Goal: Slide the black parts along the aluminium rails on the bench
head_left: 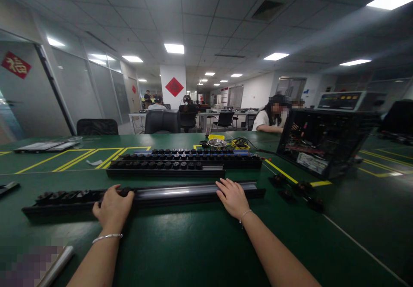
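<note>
A long black rail [180,194] with a shiny metal channel lies across the green table in front of me. Several small black parts [61,195] sit in a row along its left portion; their exact kind is unclear. My left hand [113,207] is closed around a small black part [125,191] at the right end of that row. Toward the rail's right end, my right hand [234,197] rests on it with fingers stretched out, holding nothing. Just behind are more black rails [166,172] lined with similar black parts.
Loose black parts [287,194] lie right of the rails, near an open computer case [322,143]. A metal bowl [217,142] and a coiled cable [240,142] are behind the rails. Yellow tape [38,163] marks the table [180,239]. A person [263,119] sits across it.
</note>
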`<state>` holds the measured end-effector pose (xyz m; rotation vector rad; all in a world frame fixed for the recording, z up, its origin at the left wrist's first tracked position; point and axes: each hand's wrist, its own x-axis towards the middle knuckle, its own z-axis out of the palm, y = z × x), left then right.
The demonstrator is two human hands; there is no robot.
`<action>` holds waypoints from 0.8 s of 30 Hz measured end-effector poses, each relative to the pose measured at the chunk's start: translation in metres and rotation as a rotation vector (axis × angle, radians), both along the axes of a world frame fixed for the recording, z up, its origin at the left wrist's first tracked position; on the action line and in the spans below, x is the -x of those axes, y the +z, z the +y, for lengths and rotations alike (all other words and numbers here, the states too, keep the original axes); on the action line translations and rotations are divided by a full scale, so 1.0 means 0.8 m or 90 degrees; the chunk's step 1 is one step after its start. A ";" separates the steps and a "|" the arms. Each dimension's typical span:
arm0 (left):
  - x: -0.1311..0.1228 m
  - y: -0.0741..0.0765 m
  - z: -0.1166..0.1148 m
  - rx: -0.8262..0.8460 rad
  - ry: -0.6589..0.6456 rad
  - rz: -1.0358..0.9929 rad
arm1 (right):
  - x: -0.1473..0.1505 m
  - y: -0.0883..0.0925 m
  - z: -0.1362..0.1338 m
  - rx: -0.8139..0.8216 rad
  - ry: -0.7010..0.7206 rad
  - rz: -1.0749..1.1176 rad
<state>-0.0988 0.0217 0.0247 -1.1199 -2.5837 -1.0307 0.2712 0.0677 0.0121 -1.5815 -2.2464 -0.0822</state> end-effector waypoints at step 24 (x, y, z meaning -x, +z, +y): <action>-0.023 0.005 0.003 0.046 -0.092 0.075 | 0.000 -0.001 0.002 0.006 -0.003 -0.007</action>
